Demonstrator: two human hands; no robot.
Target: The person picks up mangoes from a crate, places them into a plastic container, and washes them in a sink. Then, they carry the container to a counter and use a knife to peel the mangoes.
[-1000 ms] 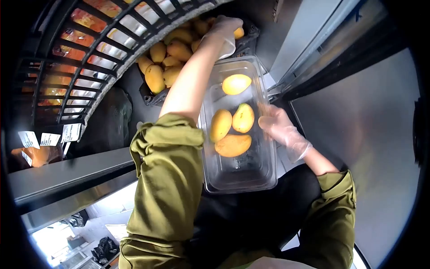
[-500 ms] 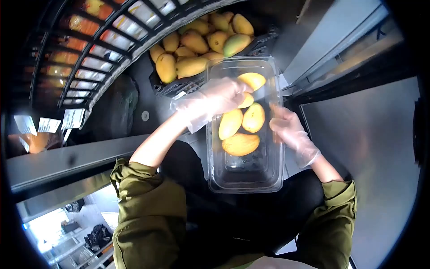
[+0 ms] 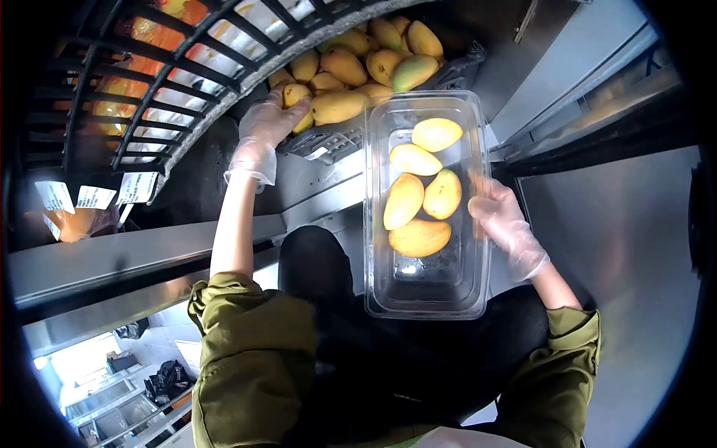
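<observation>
As outstretched left hand (image 3: 267, 128) cups mango (image 3: 296, 95), right hand (image 3: 508, 225) clasping tub (image 3: 418, 293)

Looks forward and steeply down from the person's head, close above the left hand (image 3: 265, 131) and the right hand (image 3: 508, 228). Faces the clear container (image 3: 388, 287) from above, near mid-view, and catches the black basket (image 3: 256, 77) large at upper left.

Olive-green sleeves, rolled back in thick, creased cuffs below the elbows — the cloth plain, with visible seams. Thin, clear, wrinkled gloves on the left hand (image 3: 263, 128) and right hand (image 3: 502, 220), flaring loosely at the wrists. Black legwear — smooth, dark, rounded over the knees.
</observation>
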